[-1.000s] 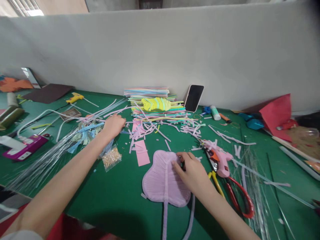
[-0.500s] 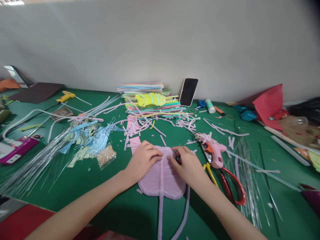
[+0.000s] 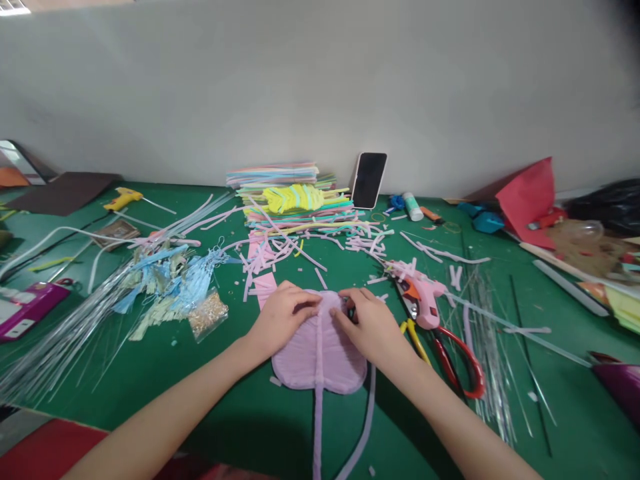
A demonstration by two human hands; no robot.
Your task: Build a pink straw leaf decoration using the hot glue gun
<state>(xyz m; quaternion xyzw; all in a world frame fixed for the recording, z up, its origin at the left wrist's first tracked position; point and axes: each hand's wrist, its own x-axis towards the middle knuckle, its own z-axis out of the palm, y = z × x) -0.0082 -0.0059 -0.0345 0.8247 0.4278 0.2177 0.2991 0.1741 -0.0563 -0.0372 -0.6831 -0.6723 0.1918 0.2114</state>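
A lilac leaf-shaped piece made of fuzzy stems lies in front of me, with a thick stem down its middle running toward the near edge. My left hand grips its upper left part, fingertips close to the middle stem. On the upper right part, my right hand has its thumb and fingers closed on the edge; a small dark item shows partly under those fingers. A loose lilac strip curves down from the right side of the piece.
Right of my hands are a pink glue gun and red-handled pliers. Cut lilac stems and a yellow bundle lie behind. A phone leans on the wall. Blue tassels and silvery strands are at left.
The whole view has shifted slightly, so the table's items appear a little further left. Both hands keep their hold on the lilac piece.
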